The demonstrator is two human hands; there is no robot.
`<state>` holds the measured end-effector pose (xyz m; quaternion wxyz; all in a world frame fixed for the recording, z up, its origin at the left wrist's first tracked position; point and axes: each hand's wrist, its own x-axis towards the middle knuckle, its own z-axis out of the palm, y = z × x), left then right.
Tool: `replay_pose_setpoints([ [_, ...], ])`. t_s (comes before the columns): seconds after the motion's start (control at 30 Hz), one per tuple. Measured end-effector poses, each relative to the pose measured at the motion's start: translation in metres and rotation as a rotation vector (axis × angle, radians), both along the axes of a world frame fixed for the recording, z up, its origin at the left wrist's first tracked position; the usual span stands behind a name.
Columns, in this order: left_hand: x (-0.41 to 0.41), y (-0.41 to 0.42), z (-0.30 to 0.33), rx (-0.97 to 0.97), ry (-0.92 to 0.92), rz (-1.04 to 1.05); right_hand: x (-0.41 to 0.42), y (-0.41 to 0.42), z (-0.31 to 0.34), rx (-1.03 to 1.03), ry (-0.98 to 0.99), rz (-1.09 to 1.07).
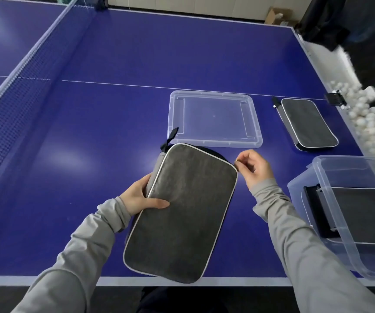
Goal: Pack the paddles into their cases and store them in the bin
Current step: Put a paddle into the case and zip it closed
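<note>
A grey paddle case (182,213) with white piping lies near the front edge of the blue table. My left hand (140,197) grips its left edge, thumb on top. My right hand (255,168) pinches the small zipper pull (237,161) at the case's upper right corner. A dark edge shows under the far end of the case; I cannot tell what it is. A second grey case (307,124) lies shut at the right. The clear bin (324,199) at the right front holds another grey case (362,215).
A clear bin lid (213,118) lies flat just beyond the held case. The net (24,86) runs along the left. Several white balls (371,123) fill a trough beyond the table's right edge. A cardboard box (277,16) sits on the floor behind.
</note>
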<state>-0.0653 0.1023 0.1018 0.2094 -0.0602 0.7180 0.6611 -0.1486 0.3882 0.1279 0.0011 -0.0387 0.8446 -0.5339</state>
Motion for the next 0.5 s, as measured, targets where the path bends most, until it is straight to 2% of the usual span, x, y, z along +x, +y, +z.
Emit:
replay_pose_setpoints([
  [0.23, -0.016, -0.006, 0.015, -0.194, 0.055, -0.154, -0.007, -0.011, 0.005, 0.080, -0.035, 0.118],
  [0.5, -0.030, -0.014, 0.028, -0.309, 0.082, -0.255, -0.010, -0.012, 0.000, 0.153, -0.090, 0.153],
])
